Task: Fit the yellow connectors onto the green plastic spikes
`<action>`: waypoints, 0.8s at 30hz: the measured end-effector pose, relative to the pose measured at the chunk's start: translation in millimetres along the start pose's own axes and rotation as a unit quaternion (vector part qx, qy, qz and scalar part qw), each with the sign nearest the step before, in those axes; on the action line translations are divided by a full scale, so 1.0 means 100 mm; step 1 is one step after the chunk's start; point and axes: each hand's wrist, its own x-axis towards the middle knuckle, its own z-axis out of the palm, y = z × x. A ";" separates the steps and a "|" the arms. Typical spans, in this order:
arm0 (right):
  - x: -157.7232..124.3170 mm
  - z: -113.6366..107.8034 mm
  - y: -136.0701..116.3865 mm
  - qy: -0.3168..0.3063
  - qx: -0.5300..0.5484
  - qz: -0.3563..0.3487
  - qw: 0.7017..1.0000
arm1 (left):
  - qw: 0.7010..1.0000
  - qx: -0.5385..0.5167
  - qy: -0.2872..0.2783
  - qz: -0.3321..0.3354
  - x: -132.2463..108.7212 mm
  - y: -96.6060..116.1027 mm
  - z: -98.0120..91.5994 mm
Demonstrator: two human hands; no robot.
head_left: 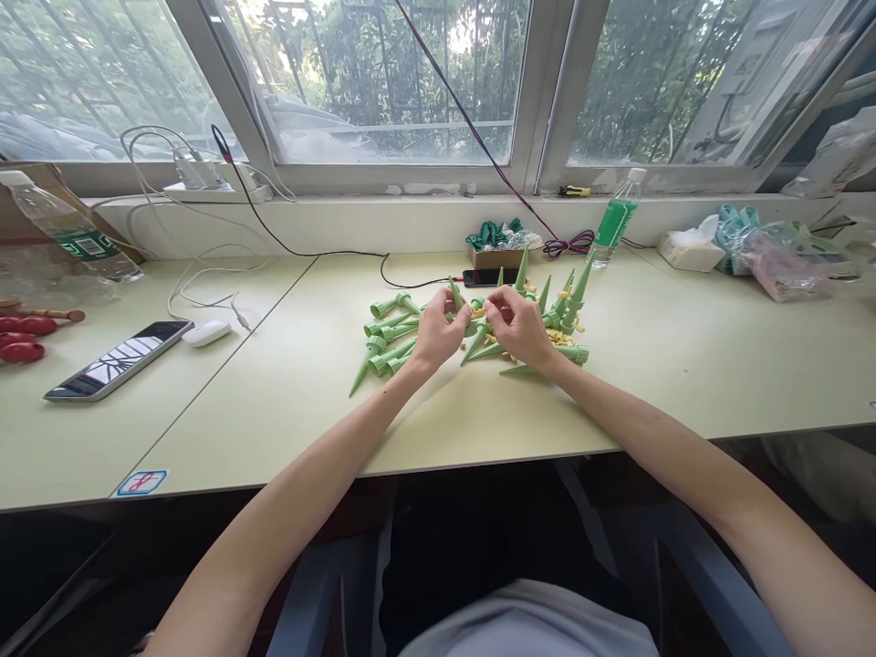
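Note:
Both my hands meet over a heap of green plastic cone spikes on the pale green table. My left hand is closed round a green spike that points up from its fingers. My right hand is pinched at the same spot, its fingertips on a small yellow piece. More green spikes stand or lean to the right of my right hand, with several small yellow parts among them.
A phone and white mouse lie at the left, near red objects and a water bottle. Behind the heap are a dark phone, a small box, a green-labelled bottle, tissues and bags.

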 end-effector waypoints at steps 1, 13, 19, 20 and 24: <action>0.00 0.00 0.00 0.000 0.000 0.000 1.000 | 1.000 -0.008 0.004 -0.001 0.01 0.00 0.00; 0.00 -0.01 -0.05 0.023 -0.012 -0.004 1.000 | 0.999 -0.037 0.033 -0.011 0.03 -0.02 -0.01; 0.00 -0.01 -0.03 0.040 -0.006 -0.003 0.999 | 0.999 -0.041 0.036 -0.005 0.03 -0.03 -0.01; 0.00 -0.01 -0.03 0.043 -0.004 -0.002 0.999 | 0.999 -0.041 0.035 -0.003 0.03 -0.03 -0.01; 0.01 0.00 -0.02 0.039 -0.005 -0.002 0.999 | 0.999 -0.042 0.031 -0.002 0.02 -0.02 0.00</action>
